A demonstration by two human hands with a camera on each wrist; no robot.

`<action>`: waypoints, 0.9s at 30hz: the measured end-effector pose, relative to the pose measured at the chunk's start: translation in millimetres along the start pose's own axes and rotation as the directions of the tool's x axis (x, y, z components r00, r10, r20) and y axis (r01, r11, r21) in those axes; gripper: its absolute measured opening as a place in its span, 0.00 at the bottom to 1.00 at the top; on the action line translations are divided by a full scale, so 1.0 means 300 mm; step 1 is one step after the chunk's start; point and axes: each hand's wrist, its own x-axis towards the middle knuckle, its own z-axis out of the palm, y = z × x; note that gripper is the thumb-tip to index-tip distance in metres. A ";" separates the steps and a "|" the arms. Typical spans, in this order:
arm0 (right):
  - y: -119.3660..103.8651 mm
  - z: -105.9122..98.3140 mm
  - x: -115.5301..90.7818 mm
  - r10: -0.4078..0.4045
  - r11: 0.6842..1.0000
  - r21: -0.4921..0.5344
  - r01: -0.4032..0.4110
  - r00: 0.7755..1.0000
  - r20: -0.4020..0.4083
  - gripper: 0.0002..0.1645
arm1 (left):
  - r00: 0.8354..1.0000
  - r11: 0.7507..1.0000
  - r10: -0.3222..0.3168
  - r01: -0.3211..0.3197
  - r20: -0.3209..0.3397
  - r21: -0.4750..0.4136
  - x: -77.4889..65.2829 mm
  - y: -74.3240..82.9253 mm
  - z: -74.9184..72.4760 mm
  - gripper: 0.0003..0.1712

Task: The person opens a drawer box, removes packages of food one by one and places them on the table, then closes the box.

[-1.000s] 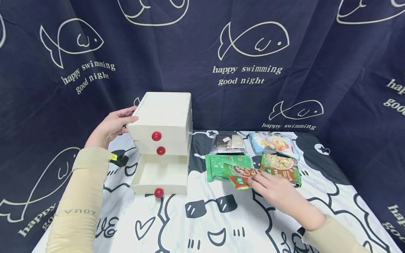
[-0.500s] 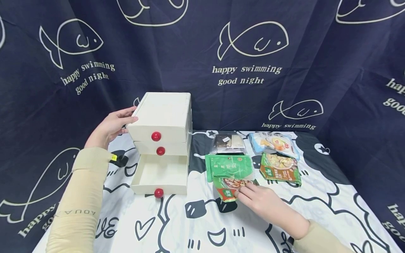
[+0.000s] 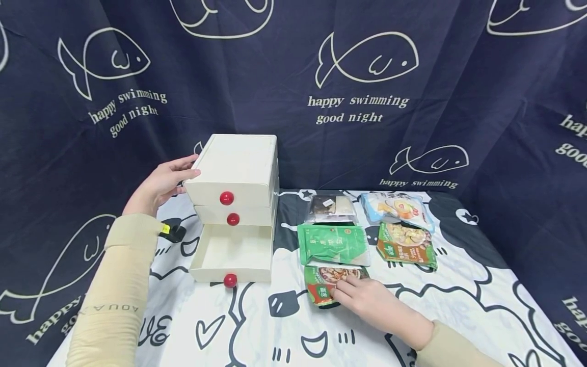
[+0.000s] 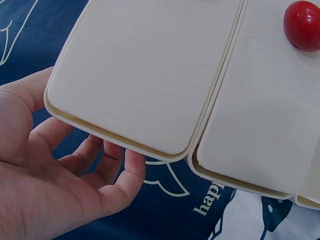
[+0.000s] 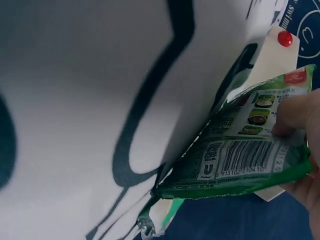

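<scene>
A white three-drawer cabinet point(image 3: 240, 158) with red knobs stands left of centre, its bottom drawer point(image 3: 236, 250) pulled out with nothing in it. My left hand point(image 3: 158, 184) rests against the cabinet's upper left side; thumb and fingers point(image 4: 134, 175) lie spread along the edge. In front of a green pouch point(image 3: 332, 244), my right hand point(image 3: 378, 306) pinches a green and orange seasoning packet point(image 3: 316, 285) with a food picture. The right wrist view shows the packet's back point(image 5: 235, 155) with a barcode, the thumb on it and the packet tilted over the tablecloth.
Right of the cabinet lie a clear bag with dark and pale contents point(image 3: 331, 208), a blue and white snack bag point(image 3: 398, 208) and another green and brown food packet point(image 3: 407, 245). A black strap with a yellow tag point(image 3: 171, 230) is at my left wrist. A dark curtain point(image 3: 293, 66) hangs behind.
My right hand has carried the seasoning packet left and toward me, from beside the green and brown packet to in front of the green pouch. The left hand has stayed on the cabinet.
</scene>
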 end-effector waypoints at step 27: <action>-0.014 -0.013 0.046 -0.013 0.975 0.208 -0.072 0.926 0.377 0.21 | 1.000 1.000 0.000 0.000 0.003 -0.007 0.002 -0.002 -0.004 0.46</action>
